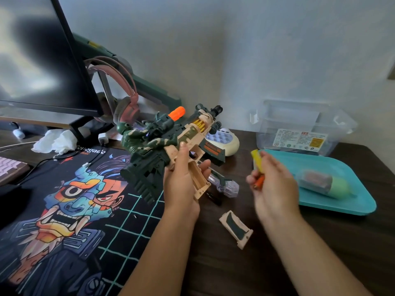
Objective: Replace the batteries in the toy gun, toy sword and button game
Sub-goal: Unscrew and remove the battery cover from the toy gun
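Gun battery swap — left hand [181, 184] grips toy gun [168, 144], right hand [275, 189] pinches batteries [256, 160] — next likely: seat them, polarity matched.

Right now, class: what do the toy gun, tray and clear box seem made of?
The toy gun looks like moulded plastic, matte, camouflage colouring. The tray is probably plastic: smooth teal, rounded rim. The clear box seems plastic: see-through walls.
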The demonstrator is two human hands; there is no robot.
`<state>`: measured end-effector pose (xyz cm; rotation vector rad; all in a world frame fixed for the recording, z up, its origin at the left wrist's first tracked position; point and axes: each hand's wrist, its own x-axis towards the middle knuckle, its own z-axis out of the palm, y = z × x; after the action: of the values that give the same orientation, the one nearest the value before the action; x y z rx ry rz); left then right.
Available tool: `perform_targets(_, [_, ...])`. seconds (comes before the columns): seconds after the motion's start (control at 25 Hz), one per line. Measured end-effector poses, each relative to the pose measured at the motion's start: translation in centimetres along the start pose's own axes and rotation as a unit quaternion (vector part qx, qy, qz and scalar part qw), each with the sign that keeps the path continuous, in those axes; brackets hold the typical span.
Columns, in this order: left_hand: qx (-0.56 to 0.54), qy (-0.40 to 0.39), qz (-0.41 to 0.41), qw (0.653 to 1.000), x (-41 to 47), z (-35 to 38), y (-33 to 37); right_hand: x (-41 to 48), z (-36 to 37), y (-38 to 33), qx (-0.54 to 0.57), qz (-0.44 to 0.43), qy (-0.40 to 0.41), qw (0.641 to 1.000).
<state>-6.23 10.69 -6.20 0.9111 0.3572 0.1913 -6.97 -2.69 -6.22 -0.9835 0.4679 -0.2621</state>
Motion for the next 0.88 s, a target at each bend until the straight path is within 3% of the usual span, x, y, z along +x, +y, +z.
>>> perform_targets(0.08, [-0.014, -0.001, -0.006, 1.0, 0.0, -0.1, 0.1, 4.4, -0.8, -1.1, -0.071, -0.033, 0.054, 0.995])
perform_targets(0.36, [0.001, -0.014, 0.002, 1.0, -0.3, 0.0, 0.1, 12.3, -1.0, -1.3, -0.294, -0.073, 0.087, 0.949])
perform_targets(0.72, [0.011, 0.0, 0.009, 1.0, -0.3, 0.0, 0.2, 12.2, -1.0, -0.9, -0.21, -0.064, 0.058, 0.974])
perform_targets(0.88, [0.012, -0.004, 0.012, 1.0, -0.4, 0.1, 0.2, 11.3, -2.2, -1.0, -0.276, -0.105, 0.044, 0.954])
